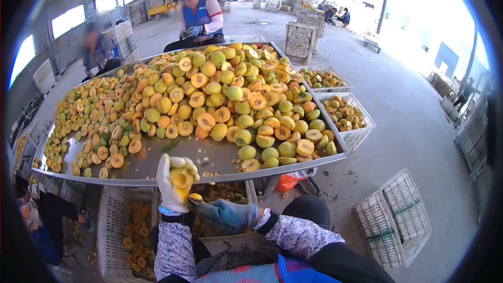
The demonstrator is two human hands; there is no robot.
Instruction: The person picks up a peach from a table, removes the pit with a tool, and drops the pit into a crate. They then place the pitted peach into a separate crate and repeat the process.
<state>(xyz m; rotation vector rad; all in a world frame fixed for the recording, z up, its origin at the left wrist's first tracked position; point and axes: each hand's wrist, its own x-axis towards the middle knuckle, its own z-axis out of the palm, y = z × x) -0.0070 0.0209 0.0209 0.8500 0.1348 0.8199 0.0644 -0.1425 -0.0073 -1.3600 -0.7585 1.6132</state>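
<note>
My left hand (pixel 175 184), in a white glove, is closed around a yellow peach half (pixel 182 178) over the table's near edge. My right hand (pixel 228 215), in a blue-grey glove, sits just below and to the right. Its fingers are wrapped round a small metal tool (pixel 195 200), mostly hidden, whose tip meets a yellow piece of fruit below the left palm. In front, a big heap of halved peaches (pixel 215 94) covers much of the metal table (pixel 152 162). Many halves lie cut side up, some with brown stones in them.
Below the table are a crate of peach pieces (pixel 139 230) and another between my knees. Filled white crates (pixel 348 118) stand along the right side; stacked crates (pixel 395 220) rest on the floor. A co-worker (pixel 199 18) sits across the table, another (pixel 97 50) at the far left.
</note>
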